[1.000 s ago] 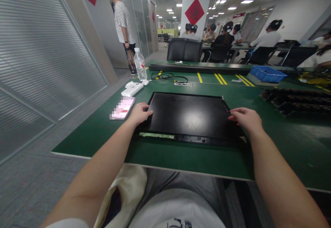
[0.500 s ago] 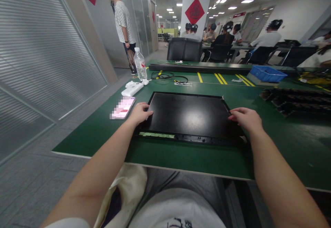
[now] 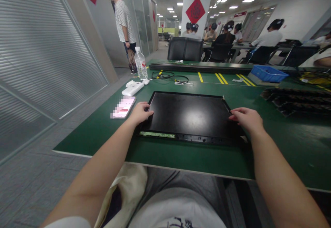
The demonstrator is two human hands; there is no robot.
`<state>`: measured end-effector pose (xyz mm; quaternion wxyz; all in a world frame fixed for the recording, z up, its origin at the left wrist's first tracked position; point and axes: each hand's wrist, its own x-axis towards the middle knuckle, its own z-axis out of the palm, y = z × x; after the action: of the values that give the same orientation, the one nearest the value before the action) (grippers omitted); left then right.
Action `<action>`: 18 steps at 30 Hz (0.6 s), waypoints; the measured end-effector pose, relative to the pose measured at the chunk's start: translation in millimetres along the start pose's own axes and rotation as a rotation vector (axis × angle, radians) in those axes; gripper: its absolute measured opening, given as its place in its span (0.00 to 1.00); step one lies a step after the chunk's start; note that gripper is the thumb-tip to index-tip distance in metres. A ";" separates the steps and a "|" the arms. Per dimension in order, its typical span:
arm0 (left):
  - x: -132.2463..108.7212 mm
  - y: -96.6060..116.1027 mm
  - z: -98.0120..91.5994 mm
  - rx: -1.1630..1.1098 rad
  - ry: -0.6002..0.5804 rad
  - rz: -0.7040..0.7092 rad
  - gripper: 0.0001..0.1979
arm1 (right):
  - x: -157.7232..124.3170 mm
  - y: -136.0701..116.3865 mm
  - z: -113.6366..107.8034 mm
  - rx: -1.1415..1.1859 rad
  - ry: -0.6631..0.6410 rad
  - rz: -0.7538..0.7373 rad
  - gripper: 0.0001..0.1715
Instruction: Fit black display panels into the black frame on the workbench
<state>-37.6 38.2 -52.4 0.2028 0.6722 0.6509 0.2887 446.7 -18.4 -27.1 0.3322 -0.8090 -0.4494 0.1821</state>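
Note:
A black flat display panel (image 3: 190, 114) lies face up on the green table in front of me. Along its near edge runs a dark strip with a narrow green circuit board (image 3: 157, 134) showing at the left part. My left hand (image 3: 141, 113) is closed on the panel's left edge, thumb on top of the rim. At the opposite side, my right hand (image 3: 247, 119) pinches the right edge between thumb and fingers. The undersides of both grips are hidden.
Left of the panel lie a phone (image 3: 124, 107) and a white device (image 3: 133, 89). Behind them stands a water bottle (image 3: 141, 64), near a black cable (image 3: 170, 77). A blue bin (image 3: 269, 73) and dark strips (image 3: 297, 100) occupy the right side. A person (image 3: 125, 24) stands beyond the table.
Both hands keep their hold on the panel's edges, and the panel stays where it was. The view shifts very slightly.

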 end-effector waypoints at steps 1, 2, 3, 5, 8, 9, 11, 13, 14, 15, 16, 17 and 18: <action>-0.4 0.3 -0.3 -0.002 0.002 -0.001 0.21 | 1.1 1.0 0.4 0.003 0.004 -0.010 0.14; -0.8 0.6 -0.6 -0.006 0.004 -0.002 0.21 | 2.6 2.5 0.8 0.008 0.007 -0.020 0.14; -1.2 0.9 -0.9 -0.011 0.005 -0.004 0.21 | 4.6 4.5 1.3 0.014 0.007 -0.026 0.14; -1.7 1.0 -1.2 -0.022 0.005 -0.005 0.22 | 9.0 9.3 2.2 0.022 -0.003 -0.030 0.15; -1.4 0.2 -0.6 -0.028 0.008 -0.008 0.22 | 14.4 15.9 3.2 0.039 -0.022 -0.056 0.14; -1.0 -0.2 -0.2 -0.023 0.010 -0.007 0.22 | 15.1 17.1 3.2 0.044 -0.025 -0.070 0.14; -0.1 -1.0 0.6 -0.002 0.012 0.003 0.22 | 14.3 16.7 2.7 0.043 -0.023 -0.086 0.14; 0.4 -1.1 1.3 0.029 0.009 0.019 0.21 | 10.8 12.5 1.4 0.019 -0.019 -0.065 0.13; 0.5 -0.8 1.6 0.045 0.006 0.027 0.21 | 8.5 9.5 0.7 0.000 -0.019 -0.046 0.13; 0.3 -0.3 1.9 0.057 0.004 0.036 0.21 | 6.2 6.3 -0.1 -0.022 -0.019 -0.023 0.13; 0.1 0.3 2.3 0.067 0.001 0.046 0.21 | 4.3 3.5 -0.8 -0.041 -0.020 -0.008 0.13; -0.2 0.8 2.7 0.076 -0.002 0.057 0.21 | 3.0 1.4 -1.4 -0.056 -0.020 0.002 0.13; -0.5 1.3 3.0 0.084 -0.005 0.069 0.22 | 2.6 0.5 -1.6 -0.068 -0.019 0.006 0.13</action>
<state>-34.6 38.0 -53.9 0.1659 0.7029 0.6385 0.2660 449.4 -17.0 -26.3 0.2998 -0.8193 -0.4561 0.1756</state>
